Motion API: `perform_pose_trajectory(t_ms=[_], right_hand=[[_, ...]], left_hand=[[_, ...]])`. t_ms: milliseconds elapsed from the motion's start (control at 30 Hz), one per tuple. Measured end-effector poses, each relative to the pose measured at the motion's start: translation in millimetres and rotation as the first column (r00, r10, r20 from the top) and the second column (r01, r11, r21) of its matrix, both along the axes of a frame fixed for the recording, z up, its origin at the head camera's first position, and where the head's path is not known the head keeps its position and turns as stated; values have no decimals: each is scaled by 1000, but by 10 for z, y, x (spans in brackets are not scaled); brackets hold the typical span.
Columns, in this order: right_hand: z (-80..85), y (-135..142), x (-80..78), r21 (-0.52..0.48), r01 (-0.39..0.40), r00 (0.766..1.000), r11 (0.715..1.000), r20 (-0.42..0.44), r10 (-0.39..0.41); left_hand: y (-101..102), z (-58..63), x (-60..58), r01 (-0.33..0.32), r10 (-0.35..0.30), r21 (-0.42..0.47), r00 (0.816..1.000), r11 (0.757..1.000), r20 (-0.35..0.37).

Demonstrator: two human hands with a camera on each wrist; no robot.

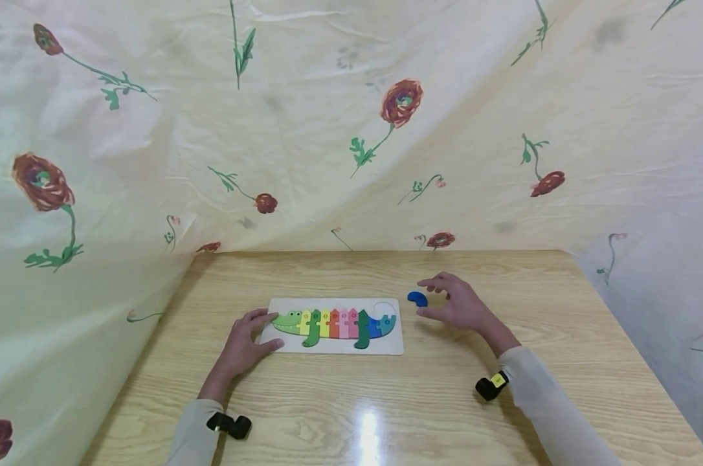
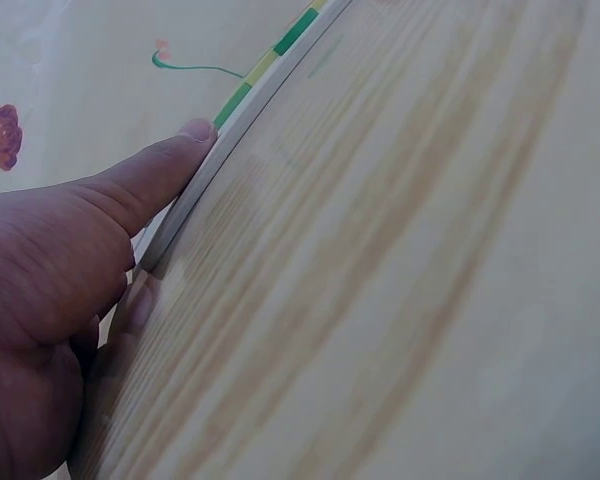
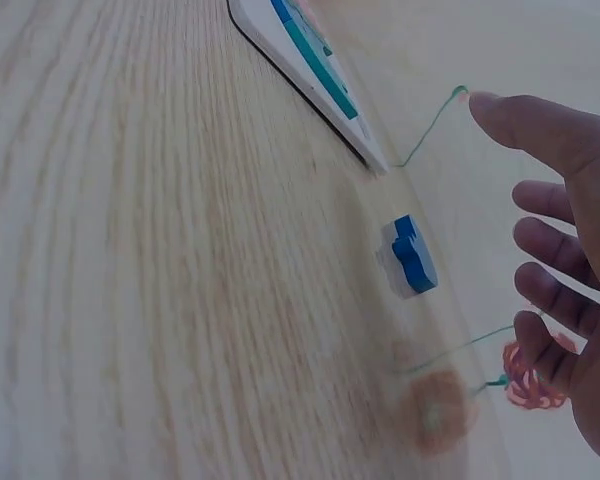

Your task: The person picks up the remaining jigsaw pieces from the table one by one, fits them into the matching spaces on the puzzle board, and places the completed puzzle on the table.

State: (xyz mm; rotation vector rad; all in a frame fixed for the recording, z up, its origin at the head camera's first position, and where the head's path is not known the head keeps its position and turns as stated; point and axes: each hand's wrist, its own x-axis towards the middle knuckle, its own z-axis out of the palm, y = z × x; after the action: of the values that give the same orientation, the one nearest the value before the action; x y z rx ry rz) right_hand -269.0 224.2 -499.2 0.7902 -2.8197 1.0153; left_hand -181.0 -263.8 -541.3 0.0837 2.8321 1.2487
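A white puzzle board (image 1: 340,350) lies on the table, filled with colourful pieces that form a crocodile (image 1: 328,325). At its upper right an outlined slot for the curled tail tip shows bare white. The left hand (image 1: 243,346) rests at the board's left end, its thumb on the near corner and fingers along the edge. Right of the board lies a loose blue puzzle piece (image 1: 417,299), curved, flat on the wood. Around that piece the right hand (image 1: 457,303) hovers with thumb and fingers spread apart. In the right wrist view a gap separates the fingers from the blue piece (image 3: 413,257).
The wooden table (image 1: 340,401) reaches back to a cream cloth (image 1: 305,129) printed with red flowers, which hangs behind and along both sides. Each wrist bears a small black camera, one at the left sleeve (image 1: 191,430) and one at the right sleeve (image 1: 546,395).
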Motion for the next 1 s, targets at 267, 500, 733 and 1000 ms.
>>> perform_pose_trajectory(t_ms=[267, 500, 733, 1000], right_hand=[[-60, 13, -59, 2, -9, 1000, 1000, 25, 9], [-151, 74, -102, 20, 34, 998, 999, 46, -35], [-250, 115, -159, 21, 21, 999, 1000, 37, -22], [-265, 113, -190, 42, 15, 998, 999, 64, -17]], left_hand=[[4, -8, -9, -1, 1, -4, 1000, 1000, -6], [-1, -5, -10, -6, 6, -1, 1000, 1000, 5], [-8, -6, -8, -8, 8, 3, 1000, 1000, -2], [4, 2, -10, -5, 4, 15, 1000, 1000, 13]])
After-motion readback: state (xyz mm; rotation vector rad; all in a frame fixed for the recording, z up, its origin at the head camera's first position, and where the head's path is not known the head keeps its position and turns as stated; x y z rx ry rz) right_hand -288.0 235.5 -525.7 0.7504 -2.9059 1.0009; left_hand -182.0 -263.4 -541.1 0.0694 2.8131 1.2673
